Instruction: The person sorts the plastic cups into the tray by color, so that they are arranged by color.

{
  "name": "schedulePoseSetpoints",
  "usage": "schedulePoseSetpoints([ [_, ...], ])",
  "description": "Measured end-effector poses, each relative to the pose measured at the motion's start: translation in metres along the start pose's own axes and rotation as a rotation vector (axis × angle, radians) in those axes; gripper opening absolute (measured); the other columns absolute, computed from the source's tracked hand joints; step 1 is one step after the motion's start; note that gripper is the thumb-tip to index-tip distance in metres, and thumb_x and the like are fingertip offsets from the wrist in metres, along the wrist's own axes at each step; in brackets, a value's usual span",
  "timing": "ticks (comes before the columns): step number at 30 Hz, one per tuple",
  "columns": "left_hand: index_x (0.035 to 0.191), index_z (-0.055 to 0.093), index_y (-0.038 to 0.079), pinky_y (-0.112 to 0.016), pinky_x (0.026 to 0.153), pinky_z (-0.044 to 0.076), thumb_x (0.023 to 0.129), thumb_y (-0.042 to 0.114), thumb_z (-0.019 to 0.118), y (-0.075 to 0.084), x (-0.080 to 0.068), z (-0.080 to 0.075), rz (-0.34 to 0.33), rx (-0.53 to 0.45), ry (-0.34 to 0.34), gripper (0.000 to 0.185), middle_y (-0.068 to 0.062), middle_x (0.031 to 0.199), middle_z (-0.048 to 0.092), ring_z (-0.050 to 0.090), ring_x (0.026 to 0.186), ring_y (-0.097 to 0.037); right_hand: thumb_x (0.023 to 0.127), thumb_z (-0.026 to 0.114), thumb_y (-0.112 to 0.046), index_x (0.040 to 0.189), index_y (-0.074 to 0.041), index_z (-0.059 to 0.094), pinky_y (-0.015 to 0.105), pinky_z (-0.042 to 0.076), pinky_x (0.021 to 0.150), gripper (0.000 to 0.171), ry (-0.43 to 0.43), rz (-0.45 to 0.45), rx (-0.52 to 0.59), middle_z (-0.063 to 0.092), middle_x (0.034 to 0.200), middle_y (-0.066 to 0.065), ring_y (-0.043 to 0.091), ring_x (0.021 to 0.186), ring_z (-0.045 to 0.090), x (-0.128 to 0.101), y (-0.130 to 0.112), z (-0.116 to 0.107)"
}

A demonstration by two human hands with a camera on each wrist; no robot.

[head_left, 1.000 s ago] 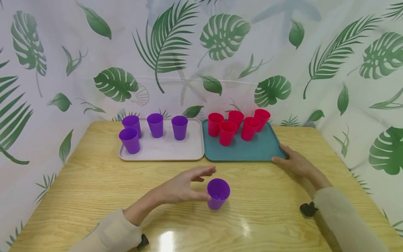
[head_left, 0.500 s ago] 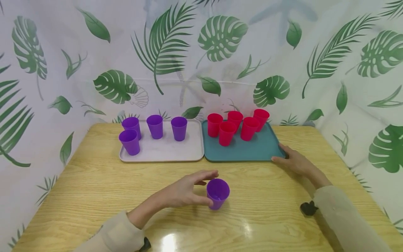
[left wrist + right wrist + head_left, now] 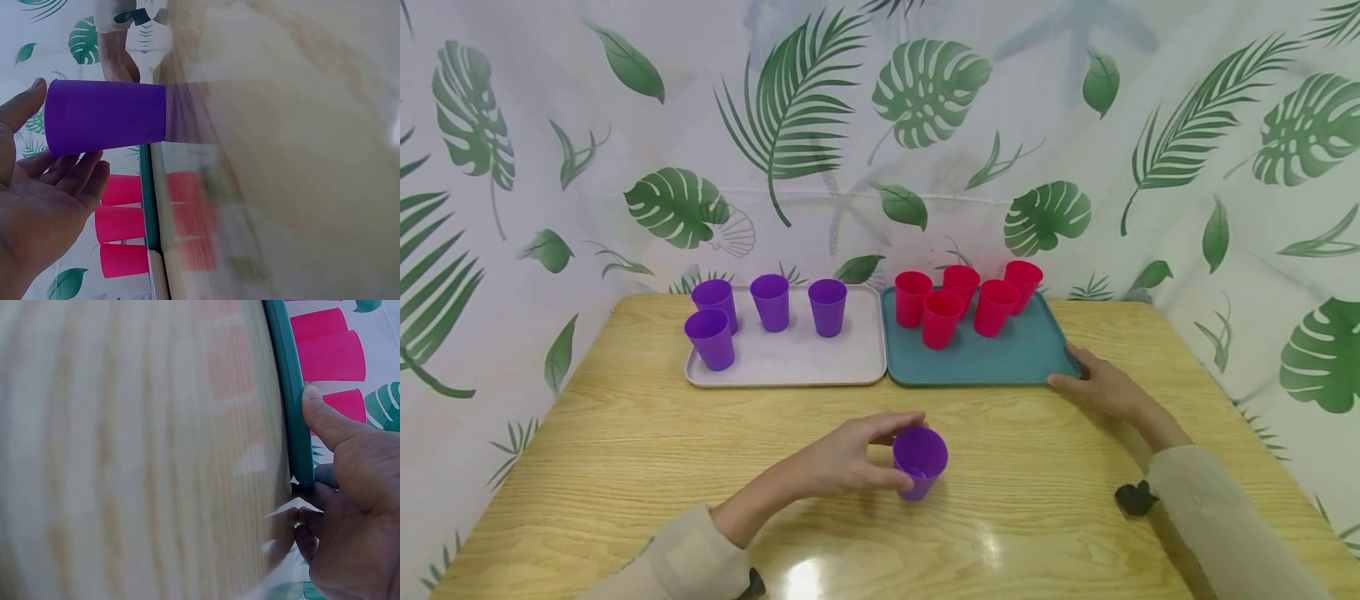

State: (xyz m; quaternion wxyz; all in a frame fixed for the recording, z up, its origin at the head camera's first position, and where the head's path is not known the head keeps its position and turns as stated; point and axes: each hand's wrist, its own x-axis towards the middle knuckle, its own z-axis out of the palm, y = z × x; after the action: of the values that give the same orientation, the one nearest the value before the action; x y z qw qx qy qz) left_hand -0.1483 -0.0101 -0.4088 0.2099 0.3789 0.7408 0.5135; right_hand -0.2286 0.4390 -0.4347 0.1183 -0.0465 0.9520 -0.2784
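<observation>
A purple cup [image 3: 920, 461] stands upright on the wooden table [image 3: 625, 467], in front of two trays. My left hand [image 3: 883, 450] curls round it from the left, index finger over the rim and thumb low on the wall. In the left wrist view the purple cup [image 3: 106, 117] lies between the thumb and fingers of the left hand [image 3: 44, 187]. My right hand [image 3: 1086, 382] holds the near right corner of the teal tray [image 3: 1000, 358]. In the right wrist view the right hand [image 3: 337, 487] has its thumb on the teal tray's rim [image 3: 290, 394] and its fingers curled under the corner.
A pale tray [image 3: 805, 362] left of the teal one carries several purple cups [image 3: 770, 302]. Several red cups [image 3: 942, 317] stand at the back of the teal tray. A leaf-print curtain [image 3: 880, 125] closes off the back and sides. Small black mounts [image 3: 1133, 497] sit at the wrists.
My left hand has closed in from spread fingers beside the purple cup to a hold round it. The cup and my right hand have stayed put.
</observation>
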Motion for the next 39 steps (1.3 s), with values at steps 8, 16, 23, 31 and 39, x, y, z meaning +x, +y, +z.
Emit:
schedulePoseSetpoints([
  [8, 0.156, 0.043, 0.002, -0.035, 0.115, 0.043, 0.090, 0.011, 0.081, -0.004, 0.005, 0.007, -0.007, 0.005, 0.010, 0.077, -0.011, 0.151, 0.053, 0.055, 0.133, -0.025, 0.102, 0.061, -0.052, 0.161, 0.007, 0.006, 0.072, 0.018, 0.117, 0.100, 0.001, -0.001, 0.015, 0.011, 0.161, 0.041, 0.061, 0.148, 0.012, -0.001, 0.002, 0.000],
  [16, 0.154, 0.046, 0.002, -0.030, 0.114, 0.043, 0.091, 0.013, 0.080, -0.004, 0.005, 0.007, -0.017, 0.016, 0.034, 0.073, -0.009, 0.150, 0.054, 0.055, 0.134, -0.022, 0.102, 0.060, -0.051, 0.161, 0.008, 0.007, 0.072, 0.017, 0.117, 0.099, -0.002, -0.004, 0.015, 0.011, 0.161, 0.042, 0.061, 0.147, 0.011, -0.001, -0.001, -0.001],
  [23, 0.153, 0.046, 0.000, -0.031, 0.112, 0.045, 0.092, 0.013, 0.079, 0.001, 0.000, -0.004, 0.000, 0.009, 0.074, 0.070, -0.011, 0.149, 0.056, 0.056, 0.132, -0.025, 0.103, 0.061, -0.050, 0.161, 0.008, 0.007, 0.072, 0.018, 0.117, 0.098, 0.002, -0.011, 0.016, 0.012, 0.161, 0.042, 0.060, 0.148, 0.012, -0.001, -0.002, -0.001],
  [31, 0.153, 0.046, 0.000, -0.039, 0.114, 0.044, 0.092, 0.013, 0.079, 0.004, -0.007, -0.024, 0.006, 0.013, 0.153, 0.071, -0.012, 0.149, 0.056, 0.058, 0.131, -0.027, 0.103, 0.061, -0.049, 0.161, 0.008, 0.007, 0.072, 0.018, 0.117, 0.098, 0.003, -0.010, 0.020, 0.011, 0.161, 0.042, 0.061, 0.148, 0.012, -0.002, -0.002, -0.001],
  [39, 0.154, 0.046, -0.001, -0.041, 0.115, 0.043, 0.093, 0.014, 0.079, 0.004, -0.019, -0.050, -0.012, 0.059, 0.228, 0.071, -0.014, 0.154, 0.050, 0.053, 0.136, -0.029, 0.102, 0.060, -0.051, 0.161, 0.008, 0.007, 0.072, 0.018, 0.117, 0.099, 0.001, 0.000, 0.010, 0.011, 0.161, 0.042, 0.061, 0.147, 0.012, -0.002, -0.001, -0.001],
])
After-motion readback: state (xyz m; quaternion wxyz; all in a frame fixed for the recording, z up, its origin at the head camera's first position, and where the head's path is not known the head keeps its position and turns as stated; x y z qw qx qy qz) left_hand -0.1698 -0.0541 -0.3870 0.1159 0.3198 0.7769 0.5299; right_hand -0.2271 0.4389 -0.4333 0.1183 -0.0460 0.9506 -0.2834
